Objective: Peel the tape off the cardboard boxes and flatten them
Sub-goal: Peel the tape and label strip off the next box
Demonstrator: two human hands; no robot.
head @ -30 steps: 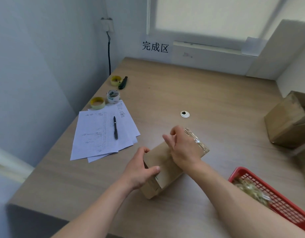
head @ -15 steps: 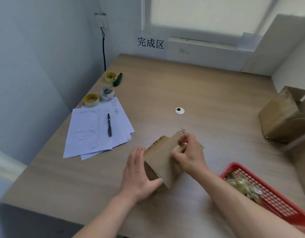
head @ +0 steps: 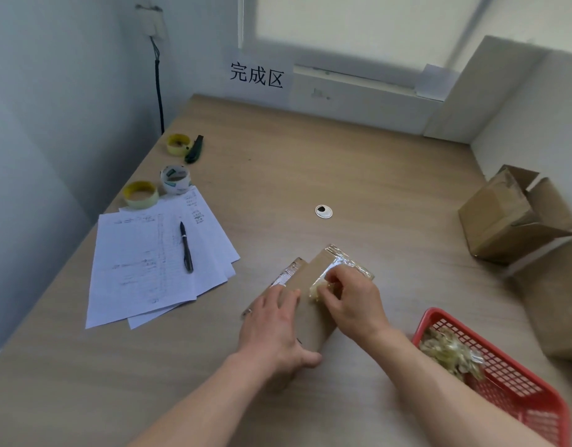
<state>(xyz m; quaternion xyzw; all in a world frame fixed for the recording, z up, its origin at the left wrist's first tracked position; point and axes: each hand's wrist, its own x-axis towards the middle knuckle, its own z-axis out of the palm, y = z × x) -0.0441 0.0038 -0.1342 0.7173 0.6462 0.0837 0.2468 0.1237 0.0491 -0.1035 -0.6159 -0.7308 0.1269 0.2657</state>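
A small brown cardboard box (head: 313, 279) lies on the wooden table in front of me, with shiny clear tape (head: 339, 261) along its far end. My left hand (head: 275, 330) grips the near end of the box, fingers over the top and thumb round its side. My right hand (head: 352, 301) pinches a crumpled wad of peeled tape (head: 320, 290) that is still joined to the strip on the box. The near part of the box is hidden under my hands.
A red plastic basket (head: 516, 391) with crumpled tape sits at the lower right. Further cardboard boxes (head: 503, 217) stand at the right edge. Papers (head: 149, 259) with a pen (head: 186, 246), three tape rolls (head: 175, 179) and a knife (head: 194, 149) lie at the left.
The box has tipped from standing on its side to lying flatter. My right hand has pulled tape back from the far end into a wad. My left hand shifted onto the top.
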